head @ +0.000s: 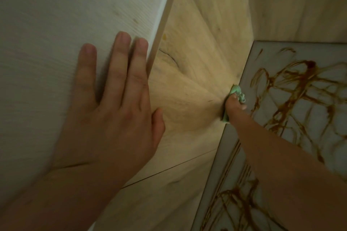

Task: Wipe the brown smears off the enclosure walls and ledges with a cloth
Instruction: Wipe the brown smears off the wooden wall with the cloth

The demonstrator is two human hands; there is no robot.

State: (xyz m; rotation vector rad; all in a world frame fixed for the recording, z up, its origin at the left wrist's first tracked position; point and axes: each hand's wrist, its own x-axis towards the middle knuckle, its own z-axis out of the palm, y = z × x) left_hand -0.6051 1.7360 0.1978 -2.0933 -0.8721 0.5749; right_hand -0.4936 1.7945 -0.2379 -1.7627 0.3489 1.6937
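My right hand (234, 105) reaches deep into the enclosure, shut on a crumpled green cloth (238, 94). The cloth presses against the light wooden side wall (197, 80) right where it meets the white floor panel (281, 65). Brown smears (293, 88) loop thickly across that white panel, to the right of the cloth and down toward the bottom of the view. My left hand (116, 103) lies flat with fingers spread on the pale outer panel (56, 43), next to its front edge, holding nothing.
The enclosure's back wall (300, 5) of light wood rises at the upper right. A thin seam (169, 169) crosses the side wall low down. A small yellowish spot (164, 36) sits on the side wall near the outer panel's edge.
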